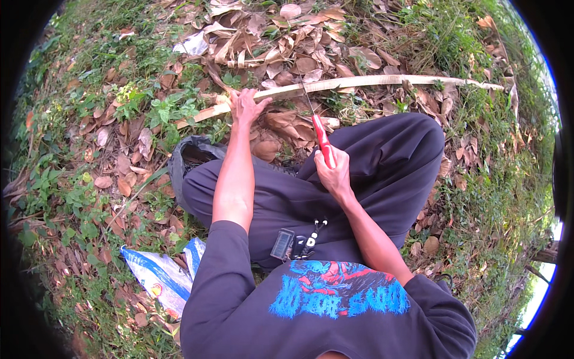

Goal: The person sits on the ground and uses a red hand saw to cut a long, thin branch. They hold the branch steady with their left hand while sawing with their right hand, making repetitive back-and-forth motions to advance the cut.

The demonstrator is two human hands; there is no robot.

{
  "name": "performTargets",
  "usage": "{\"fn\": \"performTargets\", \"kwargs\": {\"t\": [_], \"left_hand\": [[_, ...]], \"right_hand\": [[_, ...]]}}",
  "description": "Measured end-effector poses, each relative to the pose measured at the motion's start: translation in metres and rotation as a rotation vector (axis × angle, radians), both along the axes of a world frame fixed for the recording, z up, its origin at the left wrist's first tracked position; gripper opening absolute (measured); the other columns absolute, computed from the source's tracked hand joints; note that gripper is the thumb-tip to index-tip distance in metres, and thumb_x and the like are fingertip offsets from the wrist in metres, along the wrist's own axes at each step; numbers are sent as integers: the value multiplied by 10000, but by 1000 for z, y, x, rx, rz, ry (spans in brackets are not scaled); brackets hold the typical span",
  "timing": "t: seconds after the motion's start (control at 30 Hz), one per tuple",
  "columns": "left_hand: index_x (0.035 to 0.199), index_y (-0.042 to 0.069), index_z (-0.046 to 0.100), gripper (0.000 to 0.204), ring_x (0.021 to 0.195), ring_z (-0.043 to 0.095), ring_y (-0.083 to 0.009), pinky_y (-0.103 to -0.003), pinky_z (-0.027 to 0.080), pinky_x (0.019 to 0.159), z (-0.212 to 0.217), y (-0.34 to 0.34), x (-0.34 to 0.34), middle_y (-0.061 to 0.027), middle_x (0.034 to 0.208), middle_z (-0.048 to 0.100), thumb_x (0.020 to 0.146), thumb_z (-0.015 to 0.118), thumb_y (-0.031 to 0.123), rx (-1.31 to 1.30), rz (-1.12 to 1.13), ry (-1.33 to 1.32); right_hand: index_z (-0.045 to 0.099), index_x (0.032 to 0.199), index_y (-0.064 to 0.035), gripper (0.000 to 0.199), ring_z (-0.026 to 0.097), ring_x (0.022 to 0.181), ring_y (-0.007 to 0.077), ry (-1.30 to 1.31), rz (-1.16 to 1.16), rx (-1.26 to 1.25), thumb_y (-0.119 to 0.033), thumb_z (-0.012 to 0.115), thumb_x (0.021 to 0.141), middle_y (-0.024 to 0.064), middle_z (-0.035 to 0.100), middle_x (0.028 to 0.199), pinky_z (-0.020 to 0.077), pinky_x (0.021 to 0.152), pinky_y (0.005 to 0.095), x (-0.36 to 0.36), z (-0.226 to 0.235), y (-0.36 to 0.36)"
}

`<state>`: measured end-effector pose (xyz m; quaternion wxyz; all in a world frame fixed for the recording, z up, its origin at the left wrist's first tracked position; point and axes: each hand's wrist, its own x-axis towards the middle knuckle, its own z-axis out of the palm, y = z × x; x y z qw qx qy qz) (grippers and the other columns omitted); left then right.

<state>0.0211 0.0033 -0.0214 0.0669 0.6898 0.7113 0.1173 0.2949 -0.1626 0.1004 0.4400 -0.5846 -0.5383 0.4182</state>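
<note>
Nearest the lens is a dark shirt (335,311) with a blue and red print, and just above it a small black device and keys (296,242) hang at the waist of dark, loose trousers (382,179) over bent knees. Down to the left of the left arm, a glossy white and blue plastic sack (158,275) lies crumpled on the grass. The right hand (335,170) is closed in a full fist around the smooth red handle of a knife (323,140), whose thin blade runs up and away from the hand to meet the stick. The left hand (244,106) reaches further out, fingers curled over and gripping the stick (353,82), pressing it down near its left part. The stick is long, pale and flat-sided, like split bamboo, and runs from left of the left hand far out to the right, past the right hand, tapering at its far end. It lies on ground (119,137) covered with dry, curled brown leaves (299,36) and patches of green weeds. Just left of the left forearm sits a dark, wrinkled bag (191,152) with an open mouth.
</note>
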Motion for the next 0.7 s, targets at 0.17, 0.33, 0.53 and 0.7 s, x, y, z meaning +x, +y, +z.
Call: {"fn": "performTargets", "kwargs": {"t": [0.17, 0.33, 0.53, 0.7], "left_hand": [[1137, 93, 693, 653, 1131, 571, -308, -524, 269, 1112, -9, -3, -2, -105, 1140, 654, 787, 694, 643, 37, 2, -62], [1099, 98, 702, 612, 1105, 571, -315, -514, 304, 1083, -2, 1, 2, -113, 1101, 658, 782, 710, 622, 92, -9, -76], [1114, 89, 703, 637, 1114, 584, -310, -529, 272, 1116, 3, -6, -1, -124, 1095, 655, 781, 706, 633, 20, -33, -86], [1167, 84, 682, 661, 1113, 586, -308, -510, 291, 1090, 1, -2, 0, -122, 1113, 646, 792, 698, 629, 49, -8, -50]], "right_hand": [[508, 694, 24, 239, 397, 468, 147, -17, 1, -32, -107, 601, 870, 112, 451, 527, 381, 480, 373, -7, 1, 29], [496, 712, 24, 214, 504, 466, 324, -113, -3, 60, -72, 610, 866, 182, 498, 565, 419, 496, 420, -21, 18, 5], [523, 716, 23, 190, 459, 446, 198, 11, -16, -82, -58, 597, 871, 143, 481, 538, 404, 483, 372, -6, 26, -31], [521, 695, 34, 219, 493, 455, 223, -41, -39, -32, -102, 607, 845, 166, 494, 541, 414, 492, 385, -17, 10, 20]]}}
